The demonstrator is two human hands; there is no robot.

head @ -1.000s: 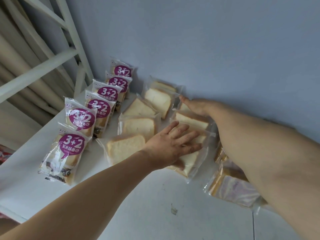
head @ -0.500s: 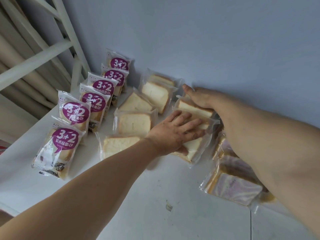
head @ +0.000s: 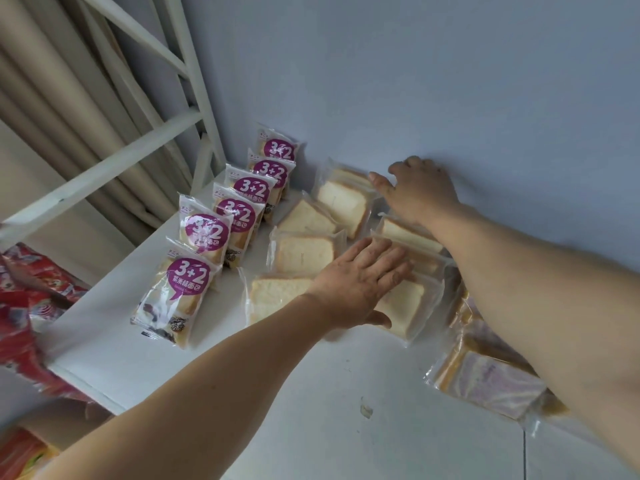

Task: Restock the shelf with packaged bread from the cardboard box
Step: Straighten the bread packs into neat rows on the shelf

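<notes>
Several clear packs of white sliced bread lie in rows on the white shelf (head: 194, 355). My left hand (head: 360, 282) lies flat with straight fingers on the front pack of the right row (head: 403, 306). My right hand (head: 417, 190) reaches to the back by the wall, fingers spread, touching the rear bread pack (head: 343, 202); its underside is hidden. A row of several purple-labelled "3+2" bread packs (head: 180, 292) stands along the left. The cardboard box is not in view.
Purple-swirl bread packs (head: 488, 379) lie on the shelf under my right forearm. The blue-grey wall (head: 415, 81) closes the back. A white shelf frame (head: 104, 168) rises at left, with red packaging (head: 24, 306) below the shelf edge.
My right hand has lifted off the back pack of the right row and moved up toward the wall and the rear pack. My left hand stays flat on the front pack. The camera has shifted right.
</notes>
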